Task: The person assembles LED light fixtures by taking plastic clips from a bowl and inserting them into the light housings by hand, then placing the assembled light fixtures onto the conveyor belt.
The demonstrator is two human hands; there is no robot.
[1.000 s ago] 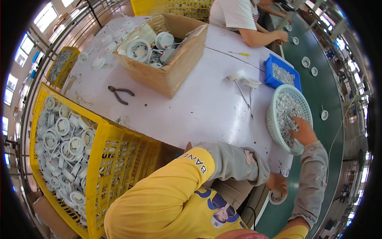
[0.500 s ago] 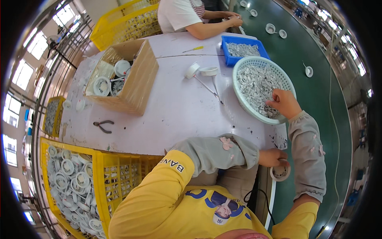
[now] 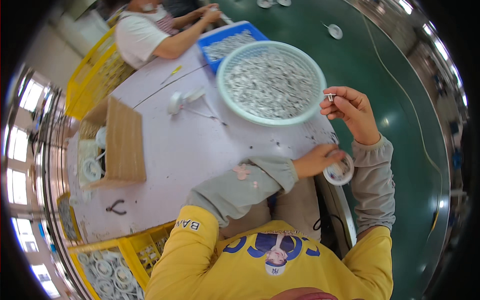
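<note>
One small clip (image 3: 329, 97) out beside basket (image 3: 272, 121), pinched in right hand (image 3: 354, 111) grip; left hand (image 3: 317, 161) grip grasping round cup (image 3: 341, 171) nearside of basket, parts unjoined.

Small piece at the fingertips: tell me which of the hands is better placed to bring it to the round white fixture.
Right, most likely. The right hand pinches the small piece near the round white fixture, while the left hand is occupied holding that fixture.
</note>
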